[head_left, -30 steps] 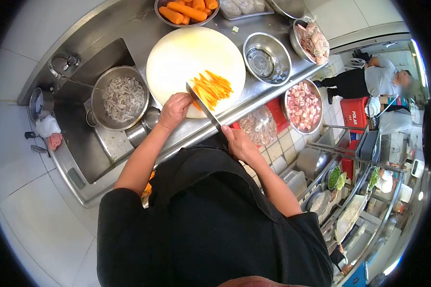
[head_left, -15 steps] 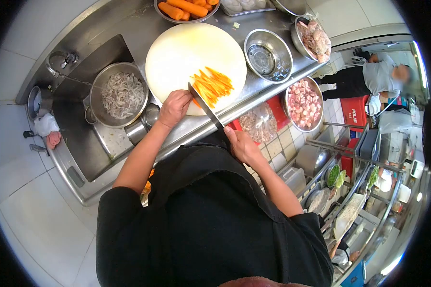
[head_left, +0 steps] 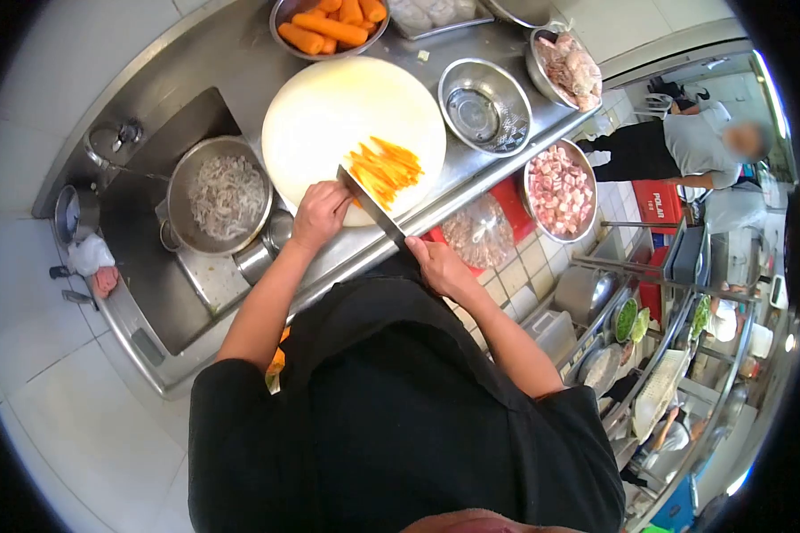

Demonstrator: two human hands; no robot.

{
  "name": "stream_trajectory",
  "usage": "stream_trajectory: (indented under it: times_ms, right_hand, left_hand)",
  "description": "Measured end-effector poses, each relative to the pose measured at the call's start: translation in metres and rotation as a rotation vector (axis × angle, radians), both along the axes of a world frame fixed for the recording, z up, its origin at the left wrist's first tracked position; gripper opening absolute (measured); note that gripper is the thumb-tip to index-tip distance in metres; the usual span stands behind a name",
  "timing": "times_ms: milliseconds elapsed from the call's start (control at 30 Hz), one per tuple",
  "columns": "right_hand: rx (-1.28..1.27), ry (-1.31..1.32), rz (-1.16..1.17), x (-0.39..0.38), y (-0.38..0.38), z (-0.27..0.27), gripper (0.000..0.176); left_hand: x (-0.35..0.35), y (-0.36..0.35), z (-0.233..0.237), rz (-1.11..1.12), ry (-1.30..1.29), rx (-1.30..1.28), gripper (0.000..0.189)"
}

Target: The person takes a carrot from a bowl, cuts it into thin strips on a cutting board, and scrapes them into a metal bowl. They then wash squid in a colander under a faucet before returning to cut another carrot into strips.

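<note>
A round white cutting board (head_left: 329,107) lies on the steel counter (head_left: 249,62). Orange carrot strips (head_left: 384,169) are piled on its near right part. My right hand (head_left: 440,266) grips the handle of a cleaver (head_left: 369,202), whose blade rests on edge against the near side of the strips. My left hand (head_left: 322,213) sits curled at the board's near edge, right beside the blade, pressing on carrot that its fingers mostly hide.
A bowl of whole carrots (head_left: 329,27) stands behind the board. An empty steel colander (head_left: 482,105) and a bowl of raw chicken (head_left: 564,67) stand to the right. A bowl of diced meat (head_left: 556,188) sits lower. A sink (head_left: 151,258) holds a bowl of pale shreds (head_left: 222,195). Another person (head_left: 684,147) stands at far right.
The hands and cleaver stay at the same spot on the board against the carrot pile. The view has shifted slightly. The distant person has straightened up a little.
</note>
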State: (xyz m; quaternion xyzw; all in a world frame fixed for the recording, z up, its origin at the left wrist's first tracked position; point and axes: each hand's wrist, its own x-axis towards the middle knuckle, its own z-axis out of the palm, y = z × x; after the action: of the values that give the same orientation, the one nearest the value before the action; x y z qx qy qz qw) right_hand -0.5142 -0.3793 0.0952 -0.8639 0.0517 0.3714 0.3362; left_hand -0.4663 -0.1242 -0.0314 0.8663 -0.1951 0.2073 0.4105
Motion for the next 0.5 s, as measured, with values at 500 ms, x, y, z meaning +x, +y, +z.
stream_trajectory:
  times_ms: [500]
  right_hand:
    - [-0.303, -0.506, 0.128, 0.006, -0.042, 0.038, 0.061]
  left_hand:
    - [-0.025, -0.012, 0.075, 0.007, 0.068, 0.022, 0.047]
